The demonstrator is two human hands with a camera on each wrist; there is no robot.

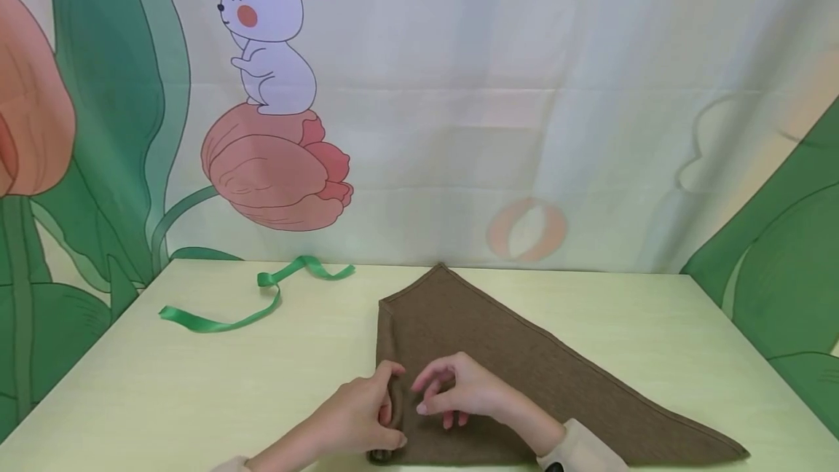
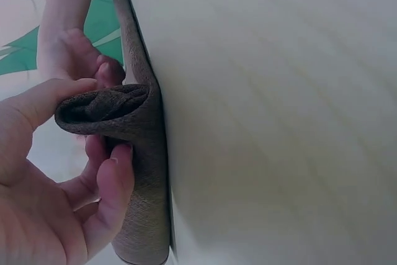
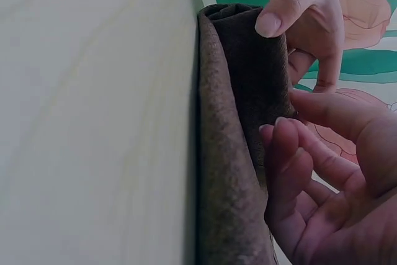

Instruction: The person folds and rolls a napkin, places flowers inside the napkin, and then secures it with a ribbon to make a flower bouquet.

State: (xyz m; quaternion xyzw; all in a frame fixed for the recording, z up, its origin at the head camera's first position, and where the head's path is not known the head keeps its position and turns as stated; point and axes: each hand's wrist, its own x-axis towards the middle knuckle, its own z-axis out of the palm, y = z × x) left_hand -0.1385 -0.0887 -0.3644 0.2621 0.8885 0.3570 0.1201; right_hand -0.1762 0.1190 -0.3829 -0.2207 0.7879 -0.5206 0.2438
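A brown cloth (image 1: 498,384) lies on the table, with a pointed corner at the back and a long tip toward the right. Its left edge is turned over into a flat roll, whose open end (image 2: 105,107) shows in the left wrist view. My left hand (image 1: 363,410) grips this roll near the front, thumb on one side and fingers on the other. Just to the right, my right hand (image 1: 462,388) hovers over the cloth with loosely bent fingers and nothing between them. In the right wrist view, the right fingertips (image 3: 285,130) are close beside the rolled part.
A curled green ribbon (image 1: 242,323) lies at the back left of the pale table (image 1: 197,392). Behind the table hangs a printed curtain (image 1: 419,130) with a rabbit and tulips.
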